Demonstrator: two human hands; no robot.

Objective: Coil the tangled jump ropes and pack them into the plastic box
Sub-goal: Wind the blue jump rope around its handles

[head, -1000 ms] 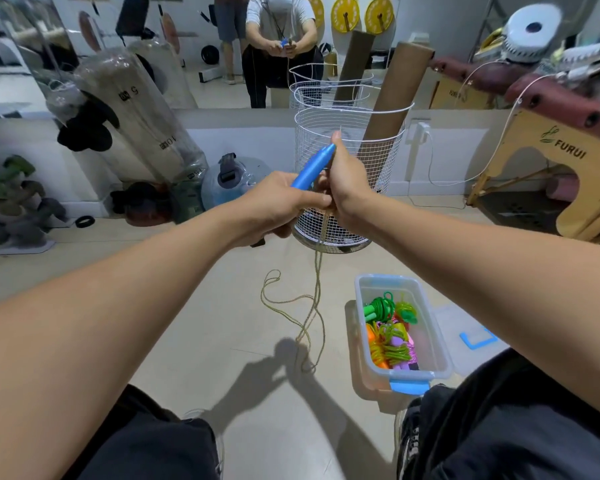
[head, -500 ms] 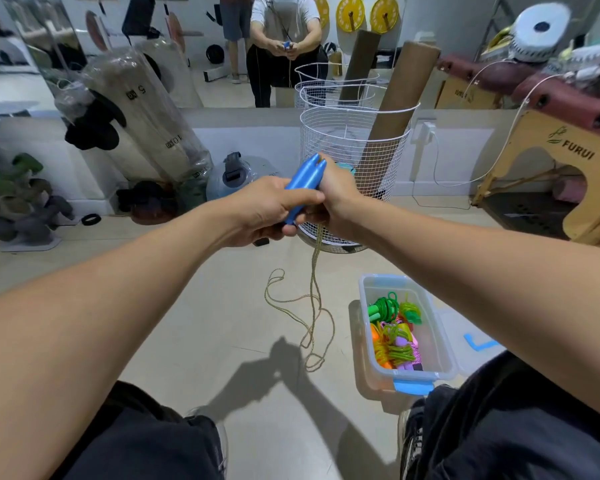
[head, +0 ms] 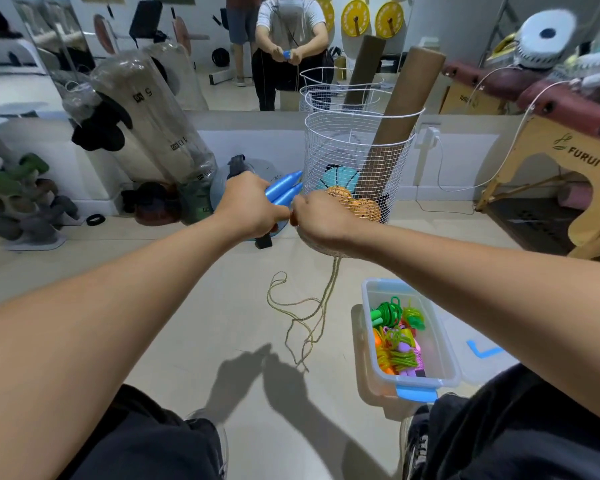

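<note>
A: Head view: left hand grips both blue handles, now level; right hand has dropped beside it, pinching the rope.
B: Rope trails on floor; coiling starts. Plastic box waits nearby.

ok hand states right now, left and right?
Left hand: grips the two blue handles.
Right hand: fingers curled, seemingly pinching the rope that hangs below it; the contact is hidden.

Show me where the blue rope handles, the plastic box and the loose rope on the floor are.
blue rope handles (head: 284, 188): head view, on the upper handle's shaft.
plastic box (head: 445, 355): head view, on its right wall.
loose rope (head: 312, 320): head view, on the strands lying on the floor.
</note>
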